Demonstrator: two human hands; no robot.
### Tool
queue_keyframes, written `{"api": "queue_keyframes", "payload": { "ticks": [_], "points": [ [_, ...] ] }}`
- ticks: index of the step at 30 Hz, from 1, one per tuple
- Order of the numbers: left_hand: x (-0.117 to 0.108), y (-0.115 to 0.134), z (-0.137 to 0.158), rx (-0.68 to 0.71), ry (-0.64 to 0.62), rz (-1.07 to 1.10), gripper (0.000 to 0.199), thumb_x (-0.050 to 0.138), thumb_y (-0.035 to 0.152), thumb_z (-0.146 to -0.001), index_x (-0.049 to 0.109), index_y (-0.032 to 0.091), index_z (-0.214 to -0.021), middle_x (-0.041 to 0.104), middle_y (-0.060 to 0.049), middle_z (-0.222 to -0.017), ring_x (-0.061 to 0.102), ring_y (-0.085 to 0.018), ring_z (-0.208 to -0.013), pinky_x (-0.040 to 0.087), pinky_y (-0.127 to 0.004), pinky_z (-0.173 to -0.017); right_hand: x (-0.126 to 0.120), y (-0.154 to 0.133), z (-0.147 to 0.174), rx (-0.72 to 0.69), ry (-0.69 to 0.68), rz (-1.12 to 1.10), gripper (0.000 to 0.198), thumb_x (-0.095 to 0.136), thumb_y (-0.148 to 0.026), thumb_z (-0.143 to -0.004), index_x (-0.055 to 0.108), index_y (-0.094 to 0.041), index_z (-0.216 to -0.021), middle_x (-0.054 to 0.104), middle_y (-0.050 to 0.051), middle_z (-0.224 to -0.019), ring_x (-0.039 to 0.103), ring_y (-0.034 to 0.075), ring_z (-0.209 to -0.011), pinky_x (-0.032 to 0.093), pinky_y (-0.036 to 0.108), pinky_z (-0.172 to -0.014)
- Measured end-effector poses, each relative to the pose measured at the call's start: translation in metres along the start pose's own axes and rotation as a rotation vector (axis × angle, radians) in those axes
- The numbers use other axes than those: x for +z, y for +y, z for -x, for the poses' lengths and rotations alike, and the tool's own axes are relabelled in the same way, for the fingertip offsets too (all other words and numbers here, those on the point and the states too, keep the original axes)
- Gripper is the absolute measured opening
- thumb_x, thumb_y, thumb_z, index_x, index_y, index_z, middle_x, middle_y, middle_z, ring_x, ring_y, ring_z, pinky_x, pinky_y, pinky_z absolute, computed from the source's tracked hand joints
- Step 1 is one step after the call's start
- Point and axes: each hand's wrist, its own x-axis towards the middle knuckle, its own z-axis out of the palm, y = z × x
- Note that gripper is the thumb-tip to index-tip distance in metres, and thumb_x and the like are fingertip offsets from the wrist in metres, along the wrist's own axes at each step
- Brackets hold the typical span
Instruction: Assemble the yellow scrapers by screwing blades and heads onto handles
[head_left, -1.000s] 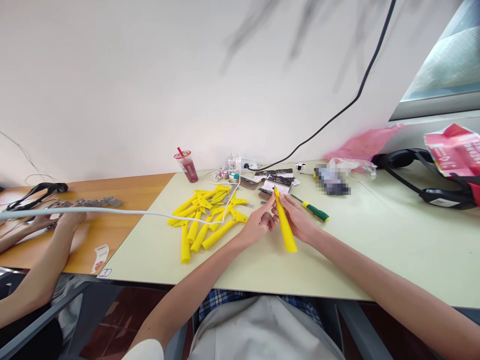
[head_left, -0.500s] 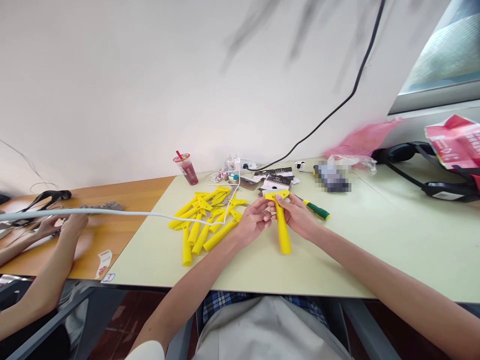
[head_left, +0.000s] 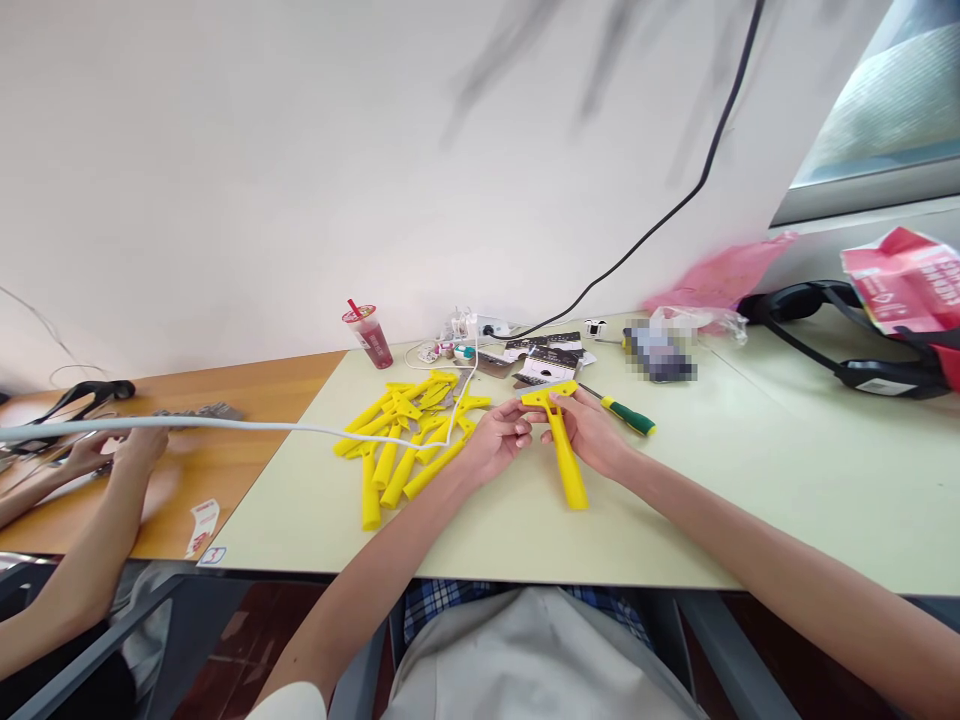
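A yellow plastic scraper [head_left: 568,462] with a T-shaped head and a thin blade along its far edge is held above the table. My right hand [head_left: 592,432] is closed round the top of its handle, just below the head. At the head's left end, the fingers of my left hand [head_left: 495,440] are pinched together on the scraper; exactly what lies between the fingertips is partly hidden. Beside my left forearm lies a pile of several similar yellow scrapers [head_left: 405,430]. A green-and-yellow-handled screwdriver [head_left: 630,417] rests just beyond my right hand.
Black-and-white packets [head_left: 551,362], a power strip [head_left: 491,328] and a drink cup [head_left: 371,338] stand toward the wall. A white cable [head_left: 360,437] crosses over the pile. Headphones-like black gear [head_left: 862,375] lies right. A co-worker's hands [head_left: 112,450] are at the left table.
The scraper has tilted a little, its head shifting left and its handle end slightly right. My left hand has moved slightly left along with it.
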Motion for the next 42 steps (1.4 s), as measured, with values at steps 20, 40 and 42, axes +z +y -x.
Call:
{"api": "queue_keyframes", "payload": {
  "ticks": [20, 40, 42],
  "points": [
    [-0.019, 0.014, -0.006, -0.007, 0.017, -0.243, 0.037, 0.068, 0.000, -0.061, 0.075, 0.012, -0.096, 0.076, -0.015, -0.123, 0.051, -0.007, -0.065, 0.040, -0.025, -0.057, -0.003, 0.006, -0.001, 0.003, 0.118, 0.095, 0.036, 0.098, -0.034, -0.080, 0.073, -0.025, -0.106, 0.082, 0.006, -0.125, 0.082, 0.030, -0.116, 0.076, 0.035, -0.069],
    [-0.012, 0.019, -0.001, 0.351, 0.110, -0.593, 0.033, 0.072, 0.028, -0.096, 0.079, 0.015, -0.126, 0.067, -0.003, -0.076, 0.056, -0.013, -0.062, 0.047, -0.028, -0.066, 0.005, -0.007, 0.010, -0.105, -0.008, 0.155, 0.049, 0.101, -0.044, -0.077, 0.069, -0.028, -0.110, 0.079, 0.004, -0.115, 0.080, 0.030, -0.113, 0.075, 0.036, -0.066],
    [-0.012, 0.023, -0.002, 0.356, 0.140, -0.521, 0.028, 0.075, 0.031, -0.095, 0.080, 0.015, -0.118, 0.066, -0.004, -0.082, 0.047, -0.010, -0.060, 0.039, -0.026, -0.060, 0.006, -0.007, 0.012, -0.104, -0.029, 0.162, 0.050, 0.102, -0.045, -0.076, 0.069, -0.028, -0.110, 0.079, 0.004, -0.115, 0.079, 0.030, -0.113, 0.075, 0.036, -0.066]
  ]
}}
